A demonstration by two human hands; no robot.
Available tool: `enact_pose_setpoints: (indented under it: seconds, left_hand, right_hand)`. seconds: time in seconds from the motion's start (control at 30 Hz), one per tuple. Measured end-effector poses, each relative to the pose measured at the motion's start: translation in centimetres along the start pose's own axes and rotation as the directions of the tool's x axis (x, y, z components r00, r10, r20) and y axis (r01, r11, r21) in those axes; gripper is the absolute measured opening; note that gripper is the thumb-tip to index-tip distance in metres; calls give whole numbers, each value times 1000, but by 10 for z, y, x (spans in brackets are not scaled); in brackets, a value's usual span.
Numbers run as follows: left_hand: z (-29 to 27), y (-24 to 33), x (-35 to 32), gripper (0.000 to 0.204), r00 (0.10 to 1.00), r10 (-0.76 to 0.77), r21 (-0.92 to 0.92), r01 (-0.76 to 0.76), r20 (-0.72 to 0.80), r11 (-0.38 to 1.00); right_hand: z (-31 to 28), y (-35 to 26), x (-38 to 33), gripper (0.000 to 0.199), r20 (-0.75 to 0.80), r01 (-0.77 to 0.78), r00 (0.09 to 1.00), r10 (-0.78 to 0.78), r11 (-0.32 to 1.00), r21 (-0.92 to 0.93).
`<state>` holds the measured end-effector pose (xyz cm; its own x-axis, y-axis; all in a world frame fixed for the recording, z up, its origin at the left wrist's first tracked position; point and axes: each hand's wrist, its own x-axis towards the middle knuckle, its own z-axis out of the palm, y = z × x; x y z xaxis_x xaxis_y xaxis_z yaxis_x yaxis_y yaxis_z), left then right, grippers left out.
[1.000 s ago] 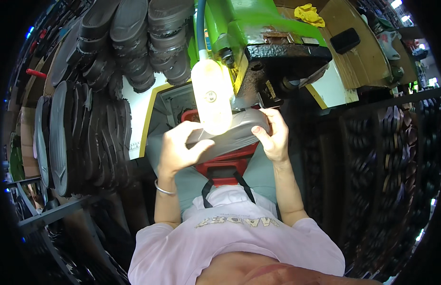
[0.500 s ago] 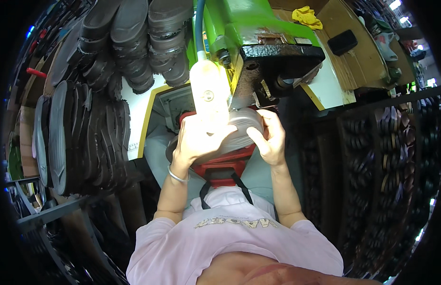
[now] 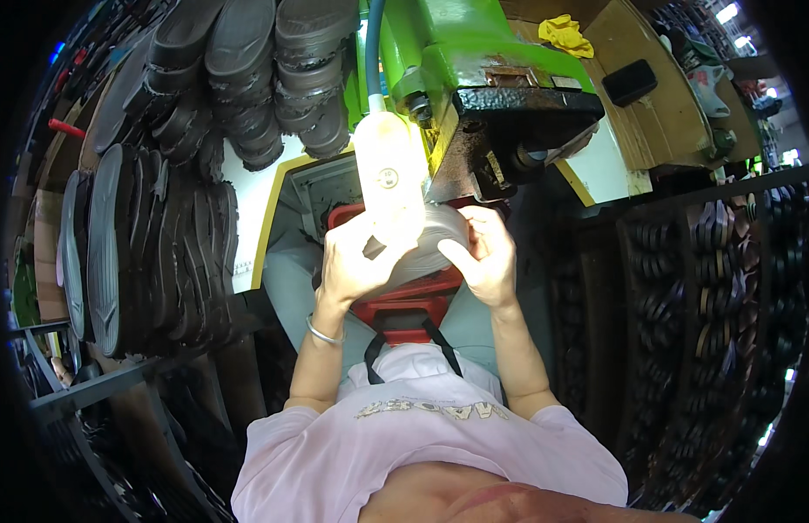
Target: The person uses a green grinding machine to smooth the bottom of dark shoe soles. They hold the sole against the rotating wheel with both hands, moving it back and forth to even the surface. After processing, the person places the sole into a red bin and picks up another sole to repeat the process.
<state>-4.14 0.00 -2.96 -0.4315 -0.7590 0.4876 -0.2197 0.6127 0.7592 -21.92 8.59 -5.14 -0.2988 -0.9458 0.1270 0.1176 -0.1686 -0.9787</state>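
Between my two hands, under the black head [image 3: 522,131] of a green machine [image 3: 474,52], is a grey slipper [image 3: 437,234] with ridged sides. My left hand [image 3: 345,268] grips its left side, thumb pointing inward; a silver bangle is on that wrist. On the right side my right hand [image 3: 490,261] pinches the slipper's edge, with thumb and fingers bent round it. A glowing lamp [image 3: 387,166] hangs in front of my left fingers and its glare washes them out. Where the slipper meets the machine is mostly hidden.
Stacked grey slippers [image 3: 239,44] with ragged edges stand at the far left, and a row of grey soles [image 3: 112,253] stands below them. A cardboard box [image 3: 674,105] holds a black phone [image 3: 629,83]; a yellow cloth [image 3: 565,35] lies near it. Below my hands is a red stool [image 3: 404,314].
Both hands and the slipper have shifted slightly left relative to the machine, and the slipper seems a little turned. Both hands keep their hold. The whole view has moved slightly.
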Motion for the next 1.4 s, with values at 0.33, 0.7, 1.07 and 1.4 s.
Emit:
enact_pose_setpoints:
  seconds: [0.33, 0.7, 1.07, 1.4]
  left_hand:
    - [-6, -12, -29, 38, 970, 240, 306, -237, 29, 922]
    - [3, -25, -35, 42, 941, 318, 363, -339, 117, 868]
    - [13, -28, -36, 45, 923, 359, 312, -386, 143, 868]
    - [5, -28, -39, 48, 973, 167, 200, -197, 159, 960]
  right_hand:
    - [-13, -4, -1, 50, 208, 203, 969, -132, 906, -373]
    - [8, -22, 6, 13, 229, 446, 893, -386, 695, -564]
    - [3, -9, 3, 4, 42, 220, 972, -233, 826, -518]
    - [-46, -6, 12, 32, 37, 152, 986, -161, 795, -588]
